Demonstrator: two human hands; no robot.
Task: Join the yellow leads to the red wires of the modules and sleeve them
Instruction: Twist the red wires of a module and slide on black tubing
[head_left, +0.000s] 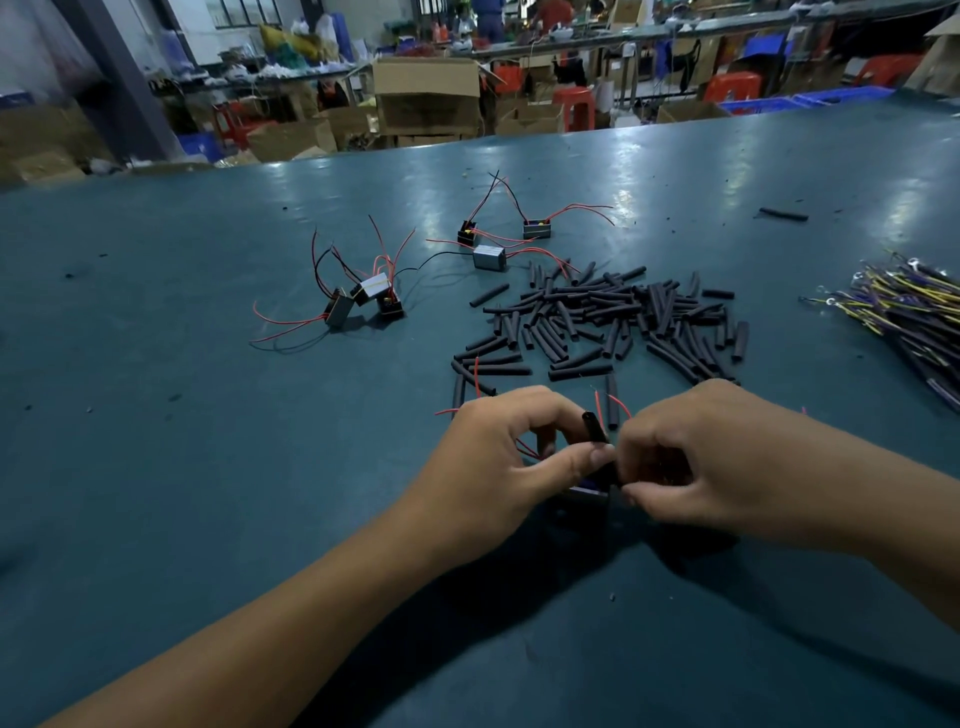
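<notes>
- While both hands meet low over the dull green table (156, 415), the sleeving step seems to be in hand: the left hand (498, 457) pinches a short black tubular sleeve (596, 427) between thumb and forefinger.
- The right hand (691, 457) has its fingers curled at the sleeve's lower end; what they nip is hidden.
- Next, I judge, a thin red wire (599, 405) must be threaded cleanly through.
- Six small grey box modules (490, 257) wait in two threes; a seventh sits half hidden under the hands.
- Loose black sleeves (613, 312) and yellow leads (904, 306) are too many to count.

Factory assembly floor, long workbenches (675, 36), cardboard boxes (426, 88), plastic stools (574, 106)
</notes>
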